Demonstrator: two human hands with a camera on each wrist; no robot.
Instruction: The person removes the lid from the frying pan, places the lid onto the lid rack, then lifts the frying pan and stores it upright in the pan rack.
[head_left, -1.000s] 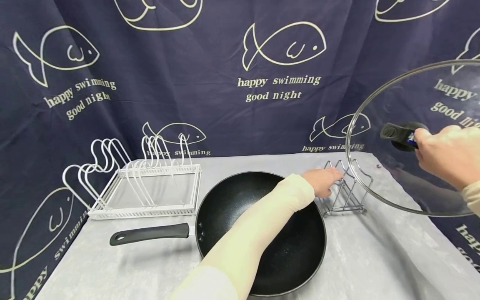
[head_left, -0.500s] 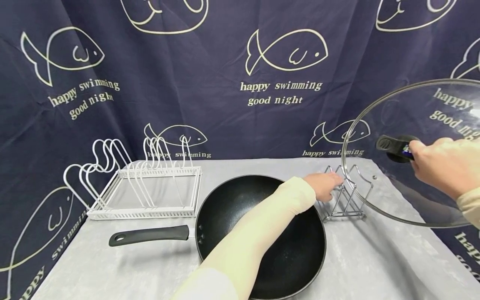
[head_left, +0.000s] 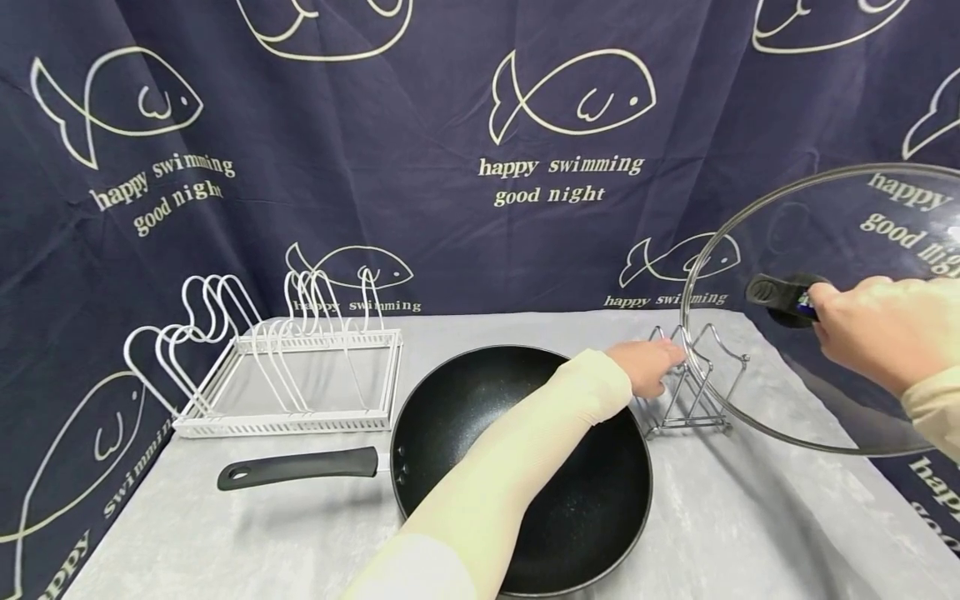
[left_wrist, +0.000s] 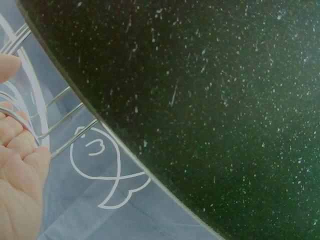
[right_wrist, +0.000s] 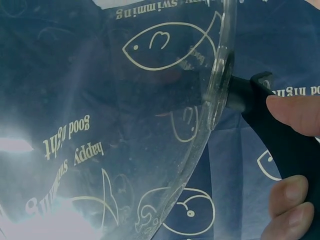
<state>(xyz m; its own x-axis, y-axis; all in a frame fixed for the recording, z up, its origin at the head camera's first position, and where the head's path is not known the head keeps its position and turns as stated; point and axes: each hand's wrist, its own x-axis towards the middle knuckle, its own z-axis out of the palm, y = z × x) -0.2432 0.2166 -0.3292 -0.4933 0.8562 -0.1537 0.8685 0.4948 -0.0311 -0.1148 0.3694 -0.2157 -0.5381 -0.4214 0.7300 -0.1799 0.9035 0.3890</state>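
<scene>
1. Two hands are at work. Compared with a second ago, the right grip (head_left: 885, 325) has brought the glass lid (head_left: 810, 375) lower and slightly leftward.
2. That shift matters for the work in hand: the lid's metal rim now crosses more of the metal rack (head_left: 696, 392) in the head view. Whether rim and wire touch, I cannot tell.
3. The right grip is clasped on the lid's black handle (head_left: 780, 296), thumb on one side and fingers curled on the other, with the lid raised near upright at the table's right side.
4. The left grip (head_left: 647, 367) has stayed at the metal rack, its fingers curled about a wire, which probably steadies it. The pale sleeve (head_left: 510, 467) crosses over the black pan (head_left: 465, 408).
5. Unchanged: the pan rests on the table (head_left: 720, 533) between the metal rack and the white rack (head_left: 285, 423), its long handle pointing left.
6. Readable writing is all on the dark blue cloth (head_left: 420, 100): "happy swimming" and "good night", repeated beneath fish outlines, some of it seen through the glass.
7. A small blue label (head_left: 807, 305) and a round mark (head_left: 763, 289) sit on the lid's handle; both are too small to read. No brand name can be made out on the pan.
</scene>
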